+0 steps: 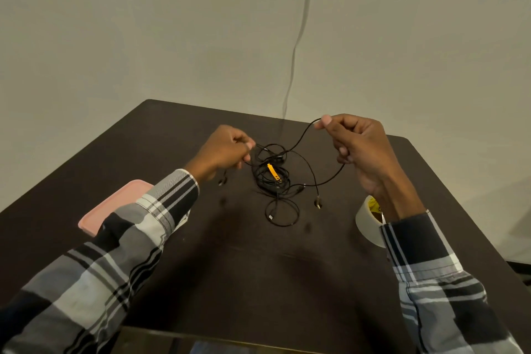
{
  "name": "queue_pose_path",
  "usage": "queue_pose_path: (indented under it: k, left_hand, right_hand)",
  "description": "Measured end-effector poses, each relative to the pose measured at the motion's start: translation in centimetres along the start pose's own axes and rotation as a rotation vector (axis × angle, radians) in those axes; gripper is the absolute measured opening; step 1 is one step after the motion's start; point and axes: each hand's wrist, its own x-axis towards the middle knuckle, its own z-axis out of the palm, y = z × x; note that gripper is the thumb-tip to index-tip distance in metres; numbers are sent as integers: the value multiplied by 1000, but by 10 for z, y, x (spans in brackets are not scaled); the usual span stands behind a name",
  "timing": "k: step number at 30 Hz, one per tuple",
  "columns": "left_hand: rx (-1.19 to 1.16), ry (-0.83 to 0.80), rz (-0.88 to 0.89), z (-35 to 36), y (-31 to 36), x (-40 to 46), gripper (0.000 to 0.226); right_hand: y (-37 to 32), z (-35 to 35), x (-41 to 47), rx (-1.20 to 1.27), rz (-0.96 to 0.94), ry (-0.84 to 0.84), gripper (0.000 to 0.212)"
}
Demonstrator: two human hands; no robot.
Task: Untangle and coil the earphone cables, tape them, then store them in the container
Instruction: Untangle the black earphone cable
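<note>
A tangle of black earphone cables (273, 181) with a small orange clip (273, 172) lies in the middle of the dark table (230, 267). My left hand (224, 152) pinches a strand at the tangle's left edge; an earbud (222, 180) dangles below it. My right hand (359, 146) is raised to the right and pinches another strand between thumb and forefinger. That strand loops down to the tangle, and a second earbud (317, 202) hangs from it. A roll of pale tape (369, 221) stands on the table under my right wrist. A pink container (115, 204) lies at the left, partly hidden by my left sleeve.
The table's far edge meets a plain wall, where a thin grey wire (298, 37) runs down behind the table. The table's right edge drops off beyond the tape roll.
</note>
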Motion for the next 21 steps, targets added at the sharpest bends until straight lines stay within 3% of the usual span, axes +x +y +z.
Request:
queue_pose_path:
  k: [3,6,8,10,13,16,21]
  left_hand:
    - [252,-23,21,-1,-6,-2,25]
    - [358,-237,61,-3,5,-7,59]
    - [300,-378,143,-1,21,-13,68]
    - [117,-413,258,4,38,-19,51]
    - [-211,-267,356,10,63,-25,15]
    - [-406,-96,357,5,76,-23,14]
    - [-521,154,316,-19,79,-14,15]
  right_hand:
    - [-3,2,1,-11,-16,-24,23]
    - [-6,5,2,-40,-34,-50,22]
    - [-8,6,2,-63,-42,-66,22]
    - [-10,8,2,-79,-49,-78,20]
    - [-12,10,4,-67,-51,-59,17]
    - [-11,5,5,-59,-50,-7,21]
    - [-6,-10,3,-51,-50,44,24]
